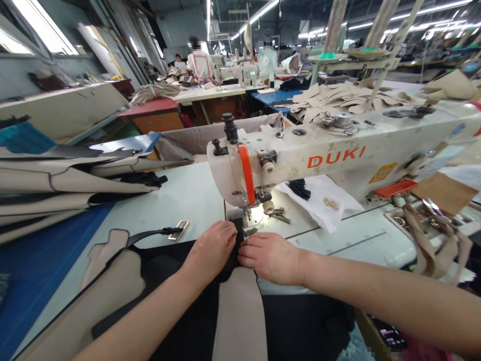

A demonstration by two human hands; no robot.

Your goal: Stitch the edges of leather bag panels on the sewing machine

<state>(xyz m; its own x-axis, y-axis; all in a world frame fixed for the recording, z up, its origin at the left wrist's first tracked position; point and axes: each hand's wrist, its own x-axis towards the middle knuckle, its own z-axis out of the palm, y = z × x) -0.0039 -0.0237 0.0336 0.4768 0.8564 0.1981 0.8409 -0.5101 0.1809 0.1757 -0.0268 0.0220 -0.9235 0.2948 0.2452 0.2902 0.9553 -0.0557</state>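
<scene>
My left hand (pixel 213 249) has its fingers curled closed on the black end of a black and beige fabric piece (pixel 242 306), just in front of the needle. On the other side of that end is my right hand (pixel 269 256), its fingers bent together and pinching the edge. The sewing machine (pixel 330 153), white with an orange guard, stands over the fabric with its lit needle area (pixel 255 215) slightly beyond my fingertips. A metal rectangular buckle (pixel 179 230) on a black strap lies left of my hands. My thumbs are mostly hidden.
Stacked beige and black panels (pixel 71 175) lie at left. Behind the needle, a white sheet (pixel 326 203) carries black cords (pixel 298 189) and small tan bits. Scissors and fabric strips (pixel 426 245) are at right. A person (pixel 201 65) sits far back.
</scene>
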